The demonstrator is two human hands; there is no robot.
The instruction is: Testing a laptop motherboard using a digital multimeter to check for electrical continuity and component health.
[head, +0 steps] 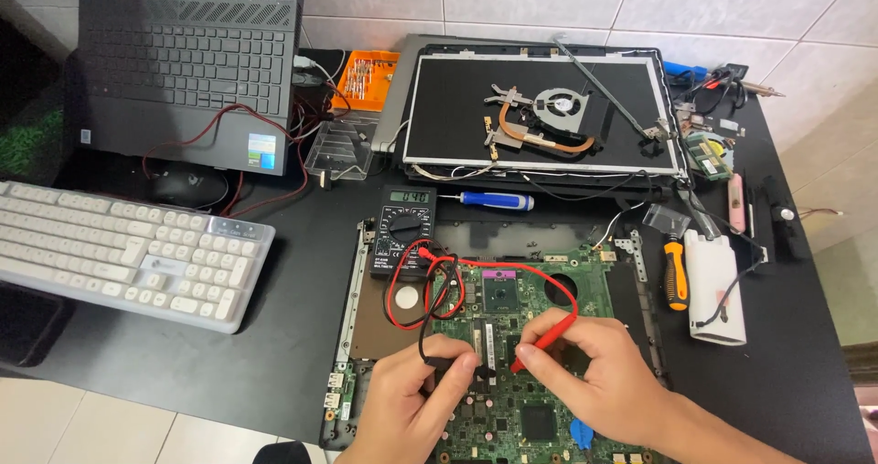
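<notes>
A green laptop motherboard [585,277] lies in its open base at the front of the black table. My left hand [412,400] pinches a black multimeter probe [441,362], its tip down on the board. My right hand [585,373] grips a red probe [547,339], tip touching the board beside the black one. Red and black leads [412,286] coil back to a black multimeter [402,231] with a lit display, lying just behind the board.
A detached laptop screen [457,107] at the back carries a fan with copper heatpipe [549,117]. A blue screwdriver [494,200], orange screwdriver [675,277], white keyboard [119,249], mouse [187,187], grey laptop [183,71] and small parts at right [713,149] surround the board.
</notes>
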